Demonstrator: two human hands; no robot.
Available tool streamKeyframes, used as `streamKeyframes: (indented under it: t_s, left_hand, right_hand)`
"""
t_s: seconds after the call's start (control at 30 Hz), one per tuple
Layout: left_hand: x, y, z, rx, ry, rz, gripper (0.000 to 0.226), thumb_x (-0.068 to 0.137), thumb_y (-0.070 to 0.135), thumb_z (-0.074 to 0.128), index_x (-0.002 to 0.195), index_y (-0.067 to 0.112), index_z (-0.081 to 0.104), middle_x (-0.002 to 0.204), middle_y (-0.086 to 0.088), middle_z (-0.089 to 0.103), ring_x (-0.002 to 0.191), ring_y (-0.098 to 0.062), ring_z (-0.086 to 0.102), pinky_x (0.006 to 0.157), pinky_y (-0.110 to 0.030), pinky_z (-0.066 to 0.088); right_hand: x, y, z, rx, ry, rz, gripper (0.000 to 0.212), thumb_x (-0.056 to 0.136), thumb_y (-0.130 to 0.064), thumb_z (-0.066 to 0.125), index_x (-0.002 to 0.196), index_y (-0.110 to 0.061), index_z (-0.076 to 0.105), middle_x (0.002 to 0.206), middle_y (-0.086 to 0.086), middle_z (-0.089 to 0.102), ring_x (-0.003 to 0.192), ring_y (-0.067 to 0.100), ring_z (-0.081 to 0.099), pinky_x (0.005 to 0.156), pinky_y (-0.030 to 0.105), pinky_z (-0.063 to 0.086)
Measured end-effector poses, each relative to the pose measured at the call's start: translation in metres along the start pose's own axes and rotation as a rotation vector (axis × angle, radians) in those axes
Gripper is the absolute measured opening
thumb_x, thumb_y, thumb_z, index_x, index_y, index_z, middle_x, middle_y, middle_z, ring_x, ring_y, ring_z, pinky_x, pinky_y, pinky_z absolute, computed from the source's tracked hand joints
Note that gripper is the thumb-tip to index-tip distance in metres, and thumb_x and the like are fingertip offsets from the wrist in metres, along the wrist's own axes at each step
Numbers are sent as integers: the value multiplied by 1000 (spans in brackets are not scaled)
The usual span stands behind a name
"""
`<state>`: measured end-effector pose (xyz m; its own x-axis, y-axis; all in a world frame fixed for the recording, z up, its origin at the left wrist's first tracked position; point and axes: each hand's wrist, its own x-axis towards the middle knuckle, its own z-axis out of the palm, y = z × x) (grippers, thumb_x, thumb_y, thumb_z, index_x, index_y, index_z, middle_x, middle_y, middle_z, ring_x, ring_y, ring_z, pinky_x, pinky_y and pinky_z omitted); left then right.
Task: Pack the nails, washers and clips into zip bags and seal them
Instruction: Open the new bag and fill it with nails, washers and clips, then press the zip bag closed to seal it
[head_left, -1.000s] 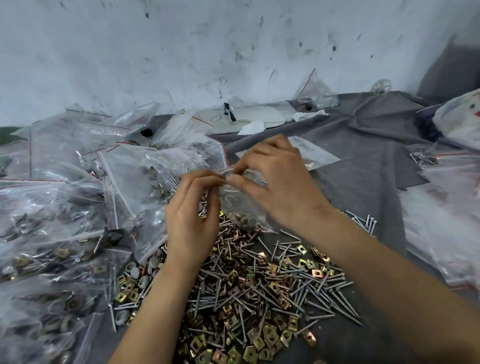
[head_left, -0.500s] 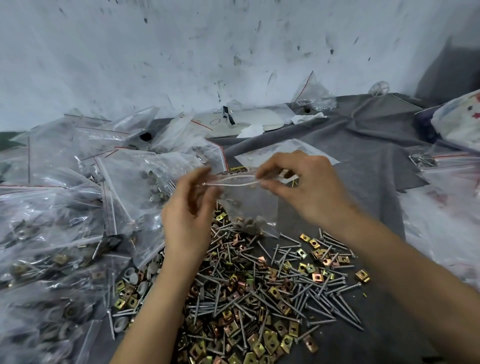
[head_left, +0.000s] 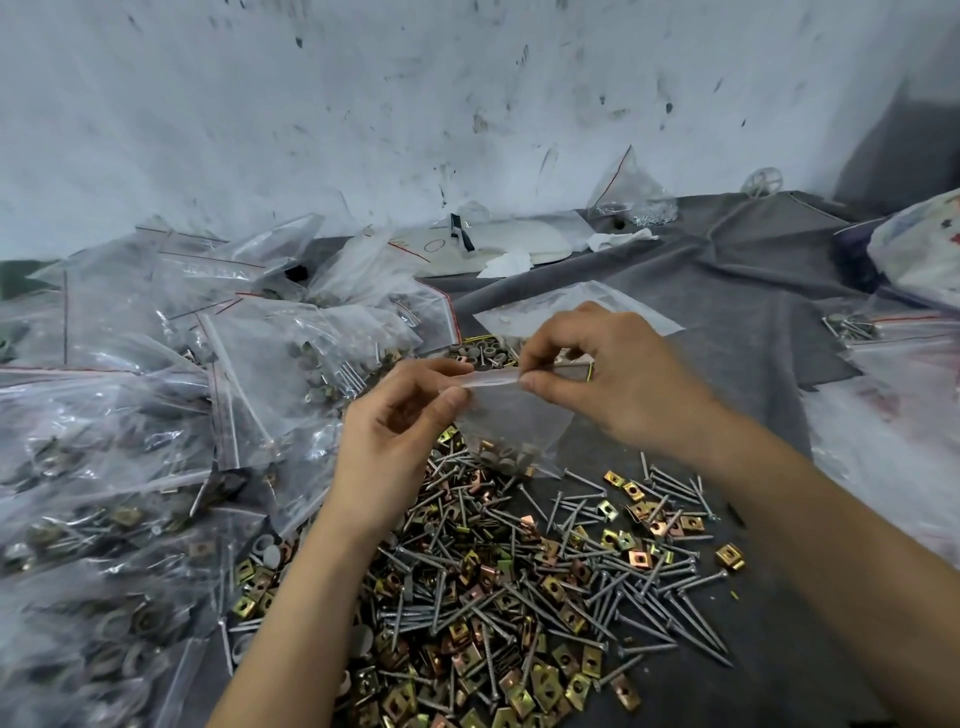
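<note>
Nearest me I see loose nails and clips heaped at the grey cloth's near edge, above them the left hand and right hand pinching the top strip of a clear zip bag holding grey washers, with filled bags along the left edge.

1. Zip bag: clear, held upright above the heap by its white top strip. Grey washers are bunched at its bottom.
2. Nails: grey and loose, criss-crossed in a flat heap on the grey cloth.
3. Clips: square, brass and copper coloured, mixed through the nails.
4. Filled bags: clear with red lines, piled left of the heap.
</note>
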<state>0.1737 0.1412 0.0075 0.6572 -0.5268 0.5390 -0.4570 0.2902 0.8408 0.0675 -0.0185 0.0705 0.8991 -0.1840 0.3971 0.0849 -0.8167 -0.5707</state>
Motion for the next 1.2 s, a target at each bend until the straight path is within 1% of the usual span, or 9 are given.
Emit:
streamKeyframes:
  t_s: [0.13, 0.33, 0.53, 0.63, 0.73, 0.8, 0.93, 1.07, 1.2]
  left_hand:
    - [0, 2, 0, 7, 1, -6, 20, 82, 15, 62, 75, 32, 69, 100, 4, 70, 95, -14, 65, 79, -25, 52]
    - [-3, 0, 7, 31, -32, -7, 7, 86, 11, 57, 86, 11, 63, 101, 1, 69, 96, -12, 65, 81, -23, 50]
    - [-3, 0, 7, 60, -74, 30, 6, 82, 27, 64, 83, 31, 68, 102, 7, 67, 98, -13, 64, 81, -23, 50]
    - [-3, 0, 9, 78, -82, 59, 6, 83, 28, 63, 80, 31, 68, 104, 10, 65, 99, -14, 63, 80, -26, 51]
    - [-2, -1, 7, 112, -48, 62, 6, 83, 29, 63, 80, 26, 67, 105, 7, 65, 99, -16, 63, 78, -29, 53]
    - [-2, -3, 5, 122, -17, 51, 7, 82, 27, 64, 80, 20, 66, 106, 1, 65, 99, -15, 63, 77, -25, 50]
    - [-3, -5, 6, 138, -34, 13, 6, 83, 15, 63, 78, 13, 63, 105, 1, 65, 95, -14, 62, 75, -24, 49]
    - [-3, -4, 6, 118, -26, -7, 17, 82, 26, 62, 81, 9, 63, 106, 0, 66, 96, -20, 63, 79, -35, 53]
    - [-4, -2, 7, 123, -11, -18, 10, 83, 20, 62, 81, 10, 63, 103, 2, 67, 92, -14, 64, 75, -28, 53]
  right_hand:
    - [0, -4, 1, -20, -5, -27, 13, 81, -18, 72, 79, -28, 64, 78, -19, 59, 85, 0, 46, 77, 10, 34]
    - [0, -14, 8, -116, -40, -126, 3, 81, -18, 71, 81, -19, 68, 78, -14, 58, 92, 6, 44, 79, 17, 35]
    - [0, -17, 12, -114, -34, -151, 3, 82, -15, 69, 85, -15, 70, 82, -10, 62, 94, 12, 50, 85, 26, 40]
    - [-1, -15, 16, -121, -25, -164, 2, 81, -15, 69, 83, -15, 69, 83, -8, 63, 94, 14, 50, 85, 30, 41]
    - [-1, -8, 15, -96, -4, -130, 6, 81, -23, 71, 81, -24, 65, 79, -16, 59, 91, 9, 49, 81, 24, 39]
    - [-1, -2, 12, -99, 23, -107, 8, 81, -28, 72, 81, -22, 66, 75, -20, 54, 88, 8, 48, 75, 22, 35]
    - [-3, 5, 12, -157, -1, -156, 12, 83, -27, 70, 77, -18, 63, 74, -16, 52, 83, 11, 45, 72, 27, 34]
    - [-5, 7, 9, -110, 12, -125, 13, 82, -33, 69, 75, -25, 61, 70, -20, 53, 81, 8, 48, 72, 28, 37]
    - [-7, 12, 4, -75, -40, -106, 20, 82, -32, 69, 68, -25, 57, 66, -16, 51, 75, 3, 44, 69, 25, 35]
